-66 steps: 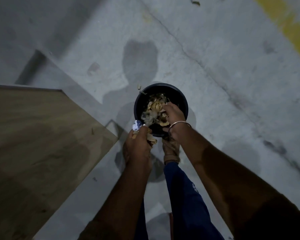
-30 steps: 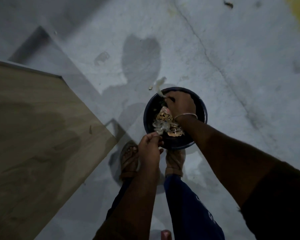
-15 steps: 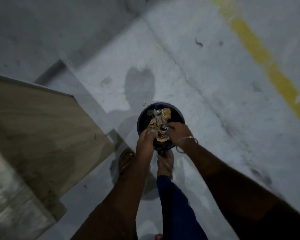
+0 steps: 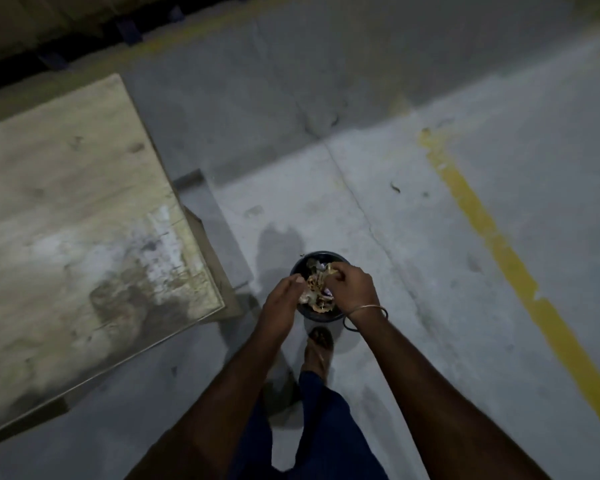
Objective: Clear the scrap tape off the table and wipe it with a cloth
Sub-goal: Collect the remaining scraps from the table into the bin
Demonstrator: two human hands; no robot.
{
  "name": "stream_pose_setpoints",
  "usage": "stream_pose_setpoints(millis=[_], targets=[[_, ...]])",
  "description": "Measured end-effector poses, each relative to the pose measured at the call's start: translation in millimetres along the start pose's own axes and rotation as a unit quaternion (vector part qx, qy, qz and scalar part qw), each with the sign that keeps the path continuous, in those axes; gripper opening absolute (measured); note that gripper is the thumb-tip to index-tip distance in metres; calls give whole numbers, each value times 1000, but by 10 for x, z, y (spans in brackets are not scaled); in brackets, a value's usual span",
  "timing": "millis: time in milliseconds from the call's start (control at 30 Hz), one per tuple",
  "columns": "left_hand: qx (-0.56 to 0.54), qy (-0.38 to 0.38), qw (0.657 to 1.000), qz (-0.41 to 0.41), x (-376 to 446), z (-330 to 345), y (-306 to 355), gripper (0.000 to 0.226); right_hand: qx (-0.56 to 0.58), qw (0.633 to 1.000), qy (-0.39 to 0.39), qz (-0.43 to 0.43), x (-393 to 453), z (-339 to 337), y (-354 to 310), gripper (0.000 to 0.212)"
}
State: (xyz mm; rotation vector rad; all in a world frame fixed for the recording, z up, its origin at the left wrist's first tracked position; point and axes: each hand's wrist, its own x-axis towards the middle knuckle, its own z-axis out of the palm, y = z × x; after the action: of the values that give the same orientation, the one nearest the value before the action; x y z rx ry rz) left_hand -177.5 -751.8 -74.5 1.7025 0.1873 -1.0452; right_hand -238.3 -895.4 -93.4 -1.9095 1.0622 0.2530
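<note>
A small black bin (image 4: 321, 316) stands on the concrete floor in front of my feet. A crumpled clump of brownish scrap tape (image 4: 315, 289) sits over its mouth. My left hand (image 4: 284, 299) holds the clump's left side with curled fingers. My right hand (image 4: 352, 289), a metal bangle on its wrist, pinches the clump's upper right part over the bin. The wooden table (image 4: 73, 237) lies to the left, its top bare, scuffed and stained. No cloth is in view.
The table's near corner (image 4: 219, 306) juts out close to my left arm. A yellow painted line (image 4: 499, 244) runs across the grey floor on the right. Dark shelving or boxes (image 4: 66, 36) stand along the far wall. My sandalled foot (image 4: 321, 351) is just behind the bin.
My head has lifted, so more of the table and floor shows and the bin looks smaller. Both hands have stayed on the tape clump at the bin's mouth, and the right has shifted to its upper side.
</note>
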Motion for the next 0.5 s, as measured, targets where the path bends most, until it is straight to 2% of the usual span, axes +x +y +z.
stream_pose_setpoints(millis=[100, 233, 333, 433, 500], targets=[[12, 12, 998, 59, -389, -258, 150, 15, 4, 999, 28, -43, -388, -52, -270, 34], [25, 23, 990, 137, -934, -824, 220, 28, 14, 991, 55, -118, -980, 59, -774, 35], [28, 45, 978, 201, -1396, -1480, 86, 16, -2, 978, 56, -203, -1535, 361, -1243, 36], [3, 98, 972, 214, -1888, -2235, -217, 23, -57, 958, 17, -280, -2093, 835, -1705, 43], [-16, 136, 967, 215, -2300, -2820, -490, 18, -96, 942, -26, -322, -2504, 1276, -2024, 49]])
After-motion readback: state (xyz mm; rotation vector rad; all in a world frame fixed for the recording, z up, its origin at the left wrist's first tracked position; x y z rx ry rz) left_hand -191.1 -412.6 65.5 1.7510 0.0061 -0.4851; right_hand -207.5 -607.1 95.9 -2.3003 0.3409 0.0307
